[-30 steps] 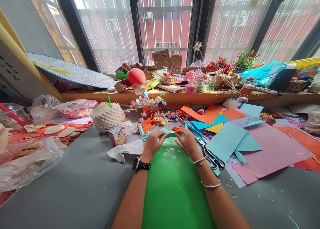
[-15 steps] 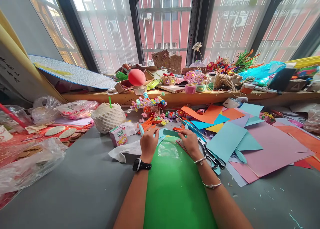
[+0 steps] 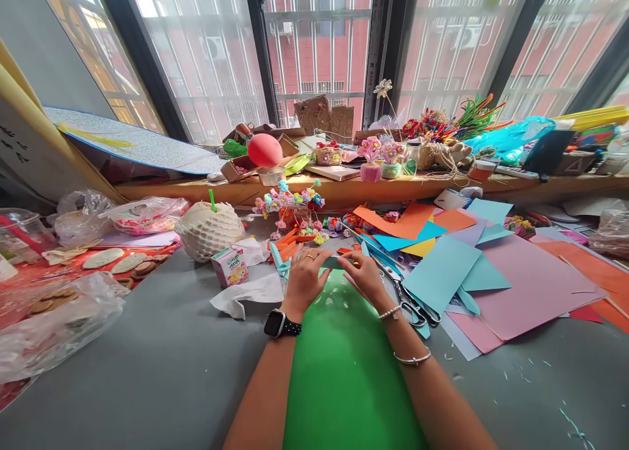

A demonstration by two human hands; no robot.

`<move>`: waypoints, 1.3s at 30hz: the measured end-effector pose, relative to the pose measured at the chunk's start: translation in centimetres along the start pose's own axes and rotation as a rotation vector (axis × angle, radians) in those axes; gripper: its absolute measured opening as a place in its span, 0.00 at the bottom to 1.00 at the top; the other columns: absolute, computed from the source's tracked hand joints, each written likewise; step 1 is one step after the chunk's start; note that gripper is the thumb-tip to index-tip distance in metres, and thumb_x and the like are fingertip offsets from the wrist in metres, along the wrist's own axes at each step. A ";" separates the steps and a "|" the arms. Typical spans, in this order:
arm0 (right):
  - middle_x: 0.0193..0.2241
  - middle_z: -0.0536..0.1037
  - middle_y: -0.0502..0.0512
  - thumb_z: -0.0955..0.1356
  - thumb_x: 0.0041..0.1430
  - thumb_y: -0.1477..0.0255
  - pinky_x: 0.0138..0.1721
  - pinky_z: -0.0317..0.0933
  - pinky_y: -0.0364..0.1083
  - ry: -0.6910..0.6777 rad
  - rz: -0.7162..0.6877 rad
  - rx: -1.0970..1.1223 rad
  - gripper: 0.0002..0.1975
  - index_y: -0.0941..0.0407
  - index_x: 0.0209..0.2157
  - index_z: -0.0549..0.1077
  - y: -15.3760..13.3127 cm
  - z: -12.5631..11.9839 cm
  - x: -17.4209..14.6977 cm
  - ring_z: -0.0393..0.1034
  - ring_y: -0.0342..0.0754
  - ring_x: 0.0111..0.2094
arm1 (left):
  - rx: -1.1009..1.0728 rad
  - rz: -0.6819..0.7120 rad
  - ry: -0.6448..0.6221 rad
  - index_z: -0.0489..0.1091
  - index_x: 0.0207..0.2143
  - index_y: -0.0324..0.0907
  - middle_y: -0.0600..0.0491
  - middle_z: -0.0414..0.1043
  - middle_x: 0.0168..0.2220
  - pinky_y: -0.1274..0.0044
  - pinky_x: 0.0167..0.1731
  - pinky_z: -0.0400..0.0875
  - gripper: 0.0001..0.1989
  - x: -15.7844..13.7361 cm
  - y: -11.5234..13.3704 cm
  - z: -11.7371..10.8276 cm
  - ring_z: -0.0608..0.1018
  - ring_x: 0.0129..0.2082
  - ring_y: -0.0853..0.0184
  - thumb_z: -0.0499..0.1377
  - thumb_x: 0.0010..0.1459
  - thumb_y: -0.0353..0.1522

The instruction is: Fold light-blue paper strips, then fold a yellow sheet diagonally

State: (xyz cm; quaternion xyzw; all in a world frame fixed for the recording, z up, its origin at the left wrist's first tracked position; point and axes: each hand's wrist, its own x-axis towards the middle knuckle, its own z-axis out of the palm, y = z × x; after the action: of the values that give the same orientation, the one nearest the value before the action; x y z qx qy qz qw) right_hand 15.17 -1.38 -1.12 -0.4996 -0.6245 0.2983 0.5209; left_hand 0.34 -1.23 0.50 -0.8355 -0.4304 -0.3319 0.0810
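Teal strip (image 3: 332, 262) above the far end of a large glossy green object (image 3: 348, 371), which lies between the forearms. The right hand (image 3: 366, 278), at the right of the green object's far end, has thumb and fingertips clamped on the strip's right end. The left hand (image 3: 303, 280), at the left of that far end, has its fingers on the strip's left end, the thumb just on the near side; whether these digits are pressed together cannot be told. A dark-banded watch (image 3: 275, 323) sits at the green object's left edge, on the left wrist; a beaded bracelet (image 3: 390, 313) and a plain bangle (image 3: 413, 359) sit along its right edge, on the right arm. Just to the right of the green object's far end lie scissors (image 3: 415, 312), with teal sheets (image 3: 445, 270) next and a broad pink sheet (image 3: 531, 286) farther right. To its left are a white tissue (image 3: 246, 295), a small pink-and-white carton (image 3: 230, 266) and a round item in foam netting (image 3: 211, 230) with a green straw (image 3: 211, 201). Beyond the green object stand multicoloured flowers (image 3: 289, 204) on the grey table (image 3: 187, 371); farther beyond, a red balloon (image 3: 265, 150) above a ledge (image 3: 206, 191). Well to the green object's left, a clear plastic bag (image 3: 73, 312) is spread partly over a red covering (image 3: 29, 280)
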 end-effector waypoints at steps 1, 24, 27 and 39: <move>0.25 0.72 0.54 0.63 0.47 0.64 0.26 0.58 0.42 -0.005 0.018 0.039 0.13 0.60 0.26 0.70 -0.1 -0.1 0.0 0.64 0.44 0.25 | -0.017 -0.013 0.012 0.65 0.41 0.44 0.51 0.69 0.38 0.64 0.51 0.48 0.14 0.0 0.0 0.0 0.69 0.40 0.64 0.54 0.49 0.30; 0.30 0.73 0.55 0.64 0.47 0.65 0.33 0.63 0.45 0.076 -0.012 0.289 0.11 0.58 0.30 0.69 -0.1 0.0 0.0 0.67 0.46 0.30 | -0.926 -0.508 -0.281 0.69 0.30 0.38 0.54 0.70 0.27 0.78 0.31 0.64 0.14 0.6 0.3 -0.5 0.71 0.30 0.68 0.51 0.48 0.39; 0.31 0.73 0.56 0.63 0.48 0.66 0.33 0.63 0.46 0.058 -0.041 0.219 0.11 0.58 0.31 0.70 0.0 0.0 0.0 0.68 0.46 0.30 | -0.969 -0.562 -0.279 0.69 0.30 0.38 0.55 0.69 0.25 0.80 0.26 0.63 0.13 0.6 0.2 -0.3 0.70 0.27 0.69 0.53 0.46 0.38; 0.30 0.72 0.55 0.59 0.53 0.72 0.32 0.62 0.46 0.042 -0.252 -0.246 0.17 0.54 0.45 0.66 -0.5 0.5 -0.5 0.65 0.44 0.26 | -1.086 -0.712 -0.122 0.62 0.17 0.38 0.59 0.56 0.17 0.81 0.21 0.61 0.16 0.4 -0.3 0.6 0.62 0.19 0.75 0.57 0.40 0.43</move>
State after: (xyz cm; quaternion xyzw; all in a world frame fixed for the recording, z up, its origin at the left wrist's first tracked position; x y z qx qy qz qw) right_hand 14.49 -1.98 -0.98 -0.4836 -0.7030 0.1417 0.5019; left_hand 0.55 -0.58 0.26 -0.5812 -0.4560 -0.4605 -0.4921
